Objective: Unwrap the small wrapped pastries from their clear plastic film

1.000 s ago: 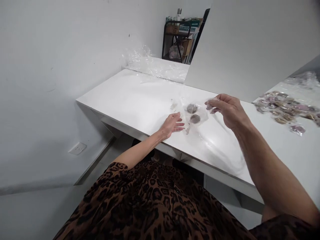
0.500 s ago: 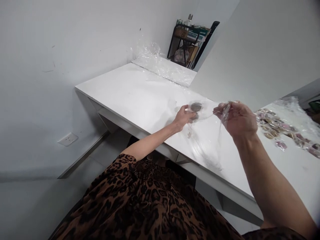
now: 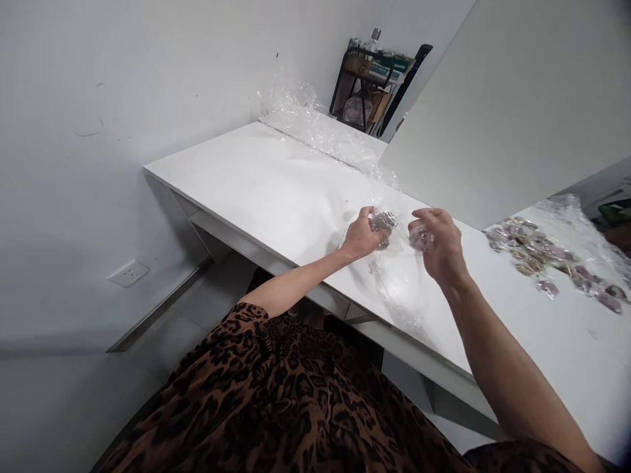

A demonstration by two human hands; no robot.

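Observation:
My left hand is closed around a dark, roundish item covered in clear plastic, just above the white table. Its exact kind is hard to make out through the shiny wrap. A short gap to the right, my right hand has its fingers curled about a crumpled bunch of clear plastic film. Whether anything lies inside that bunch cannot be told. More loose film trails over the table below both hands.
Several small wrapped pieces, pinkish and brownish, lie at the right on the white table. Crumpled clear plastic lies at the back by the wall. A large pale panel rises behind, and a black cart stands beyond.
My right hand has moved left, closer to my left hand, and the film stretched between them is now gathered up. My left hand has stayed nearly in place, still gripping the dark item.

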